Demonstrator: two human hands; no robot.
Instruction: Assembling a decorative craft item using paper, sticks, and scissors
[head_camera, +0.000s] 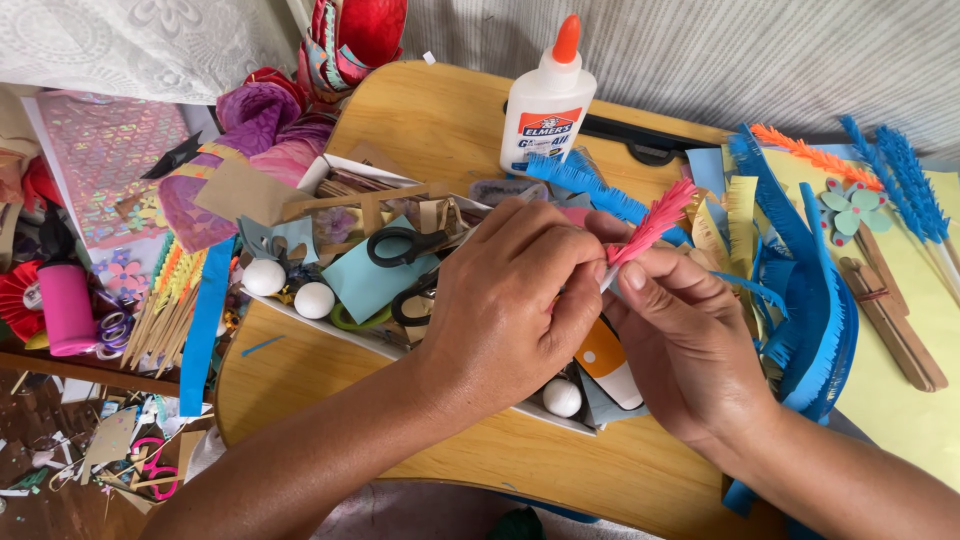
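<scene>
A pink fringed paper strip wound on a thin white stick (648, 225) is held at the middle of the scene, above a shallow white cardboard tray (345, 335). The stick's lower end is pinched between thumb and fingertips of the left hand (505, 310), whose grip is pressed together on it. The right hand (685, 345) meets it from the right, its thumb and forefinger also closed on the stick just below the fringe — the two hands touch at the fingertips.

In the tray are kept black-handled scissors (405, 243), a light blue paper sheet (370, 280), three white foam balls (315, 299) and brown card scraps; an orange and white tube (610, 365) lies partly hidden beneath the hands.

The tray rests on a rounded yellow wooden bench (440, 115). At the far side a white glue bottle with an orange cap (548, 100) stands upright. To the right, blue fringed paper strips (815, 300) are piled beside a yellow paper sheet (900, 400), on which flat wooden craft sticks (890, 320) and a pale green paper flower (853, 208) are laid. To the left — off the bench — a pink cylindrical container (67, 308), a bundle of thin wooden skewers (160, 320) and purple crumpled paper (255, 125) are seen; paper scraps are scattered on the dark floor (40, 420) at the near left.
</scene>
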